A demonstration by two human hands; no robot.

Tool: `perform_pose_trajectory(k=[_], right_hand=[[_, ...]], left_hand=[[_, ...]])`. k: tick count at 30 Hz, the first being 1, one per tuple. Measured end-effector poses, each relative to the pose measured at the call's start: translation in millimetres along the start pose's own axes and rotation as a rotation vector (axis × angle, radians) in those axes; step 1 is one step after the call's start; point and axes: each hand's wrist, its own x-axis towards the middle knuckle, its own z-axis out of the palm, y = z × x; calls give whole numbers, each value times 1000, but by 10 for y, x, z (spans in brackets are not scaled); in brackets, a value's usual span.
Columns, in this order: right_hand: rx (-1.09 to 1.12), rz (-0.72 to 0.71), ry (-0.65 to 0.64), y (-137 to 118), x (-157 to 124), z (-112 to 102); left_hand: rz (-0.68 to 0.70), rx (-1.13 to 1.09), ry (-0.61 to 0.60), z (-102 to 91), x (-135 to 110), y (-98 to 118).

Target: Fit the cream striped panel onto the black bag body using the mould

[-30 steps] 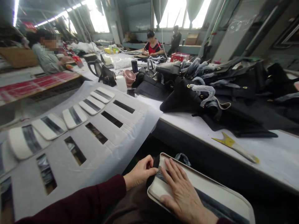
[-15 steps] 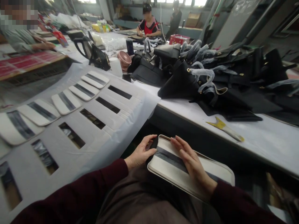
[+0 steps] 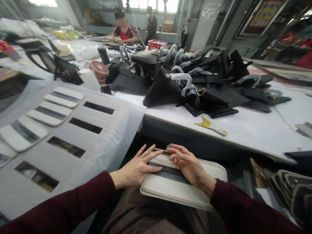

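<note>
A cream oblong panel (image 3: 170,188) with a dark strip down its middle lies across my lap. My left hand (image 3: 136,167) rests flat on its left end with fingers stretched out. My right hand (image 3: 187,164) lies on the panel's far edge, fingers curled and pressing down on it. Both sleeves are dark red.
A white sheet (image 3: 80,136) with several rectangular cut-outs and cream panels (image 3: 50,112) covers the bench at left. Black handbags (image 3: 195,81) pile on the white table ahead, with a yellow-tipped scraper (image 3: 211,126) near its edge. Two people work at the far end. Stacked panels (image 3: 292,191) sit lower right.
The view has swung right. My left hand moved from the panel's left end onto its top and flattened. My right hand slid to the far edge and curled its fingers.
</note>
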Motion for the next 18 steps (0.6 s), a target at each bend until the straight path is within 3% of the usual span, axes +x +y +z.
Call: perform_pose_trajectory(k=[3,6,8,10,12,14,18], right_hand=[[68,25,-60,-139,-148,-27],[47,41,-58,-342,-390,-226],[-65,-15,80,-450,-543,-495],[-210,-96,305,-479,-658,-835],[-320,-163,521,-405,-734,-1176],[-372,-199,657,-243,-777,-1446],[-568,-215,654,172,-779,-1657]], left_hand=[[64,80,-61,-117,98,96],[104,77,-94,-184,203,204],[112,57,-90,-191,296,275],[101,77,-97,-170,413,348],[99,143,-133,-122,547,420],[126,222,-168,-48,684,482],[221,239,-189,141,932,609]])
